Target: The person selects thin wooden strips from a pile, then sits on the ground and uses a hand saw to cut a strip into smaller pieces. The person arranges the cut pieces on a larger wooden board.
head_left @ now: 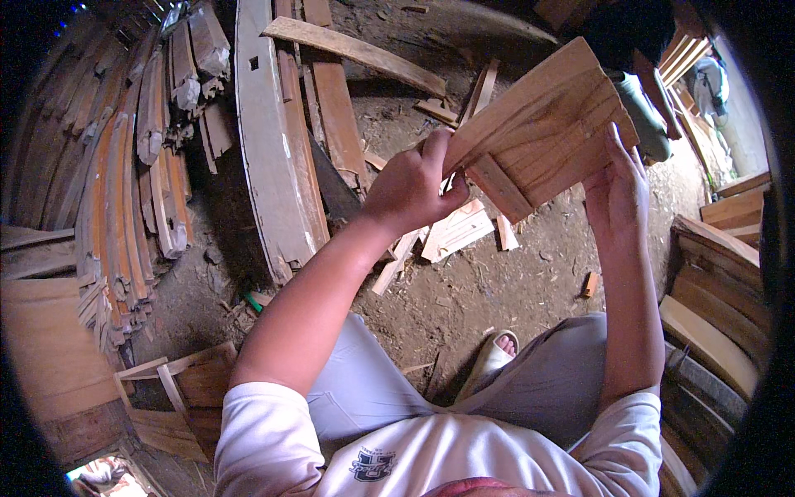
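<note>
Between both hands I hold up a wooden panel, tilted, with dark wavy grain. A short wooden strip lies across its lower left end; whether it is fixed there I cannot tell. My left hand is closed round the panel's left edge, thumb below and fingers partly hidden behind. My right hand grips the right edge, with the fingertips up along the side. Below the panel, pale wood offcuts lie on the dirt floor, and a small orange-brown block sits to their right.
Long stacked timbers fill the left side. A pale plank with a square hole lies beside brown boards. Curved boards are piled at my right. Another person's leg shows behind the panel. A small wooden frame stands at lower left.
</note>
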Motion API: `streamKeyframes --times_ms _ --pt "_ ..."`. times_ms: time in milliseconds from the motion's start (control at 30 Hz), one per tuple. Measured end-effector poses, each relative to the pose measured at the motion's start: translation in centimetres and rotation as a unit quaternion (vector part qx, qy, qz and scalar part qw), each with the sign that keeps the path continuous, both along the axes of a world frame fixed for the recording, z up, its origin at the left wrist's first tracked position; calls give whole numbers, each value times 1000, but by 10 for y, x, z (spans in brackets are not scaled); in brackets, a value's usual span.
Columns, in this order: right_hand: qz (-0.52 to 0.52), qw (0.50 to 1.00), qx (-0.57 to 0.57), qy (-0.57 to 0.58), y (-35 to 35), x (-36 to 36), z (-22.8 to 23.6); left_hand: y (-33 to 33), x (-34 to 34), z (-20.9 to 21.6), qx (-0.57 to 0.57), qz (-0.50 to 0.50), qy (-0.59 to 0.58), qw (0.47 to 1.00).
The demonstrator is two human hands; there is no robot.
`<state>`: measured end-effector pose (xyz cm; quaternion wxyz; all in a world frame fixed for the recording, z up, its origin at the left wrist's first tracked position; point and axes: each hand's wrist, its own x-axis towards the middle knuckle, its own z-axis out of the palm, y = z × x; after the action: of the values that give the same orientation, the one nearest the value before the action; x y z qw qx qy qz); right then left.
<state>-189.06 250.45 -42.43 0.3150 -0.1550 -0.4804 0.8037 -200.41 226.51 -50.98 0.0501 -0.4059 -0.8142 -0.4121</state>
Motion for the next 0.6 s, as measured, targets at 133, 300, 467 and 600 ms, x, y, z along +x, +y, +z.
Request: streamKeyframes --times_ms 133,300,467,600 --pt "5 1000 2 -3 2 0 -2 0 -2 -3 -5 4 21 1000" --pt "3 1000 7 -12 2 0 -1 2 -2 -3 -38 9 31 999" --pt "-8 1000 12 -20 2 2 1 6 -2 -5 -69 18 49 996" --pt "-13 999 11 -28 -2 0 3 5 -8 -13 -76 13 42 996"
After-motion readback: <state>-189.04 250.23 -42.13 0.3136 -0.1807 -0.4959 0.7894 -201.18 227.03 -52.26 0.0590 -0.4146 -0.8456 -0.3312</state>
